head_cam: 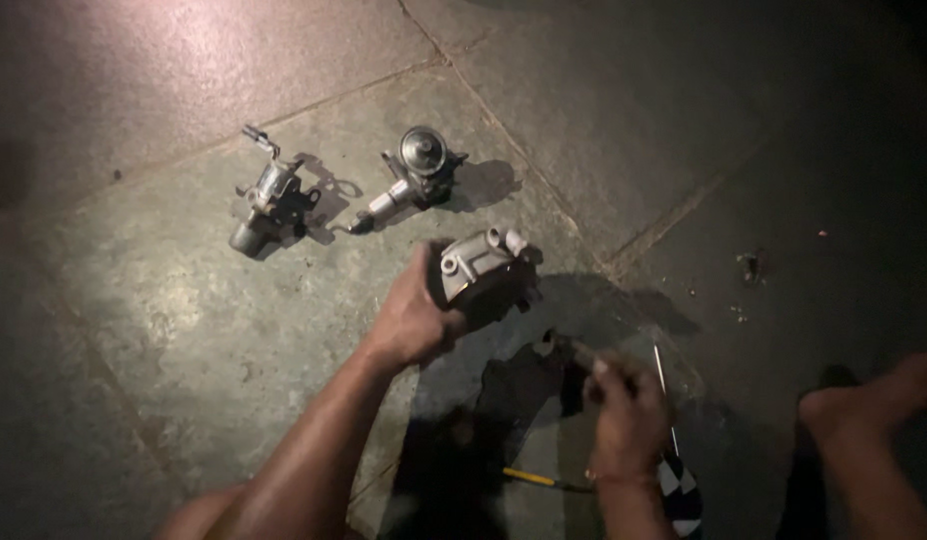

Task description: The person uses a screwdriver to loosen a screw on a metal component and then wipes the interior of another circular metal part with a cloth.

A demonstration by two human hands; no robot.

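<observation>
My left hand (416, 318) grips a grey cast-metal pump housing (481, 264) and holds it tilted on the stone floor. My right hand (626, 405) is closed around a small dark tool (569, 349) whose tip points toward the underside of the housing. The tool is blurred, so its kind is unclear. Two more grey metal pump parts lie farther out on the floor: one (267, 202) at the left with a thin bent fitting on top, one (419, 172) to its right with a round cap.
The stone-slab floor (184, 320) is dimly lit, with dark joints between slabs. A yellow-handled tool (532, 478) lies by my wrist. A thin rod with a checkered end (674, 470) lies at the right. A bare foot (864, 400) rests at the right edge. Small debris (750, 266) dots the floor.
</observation>
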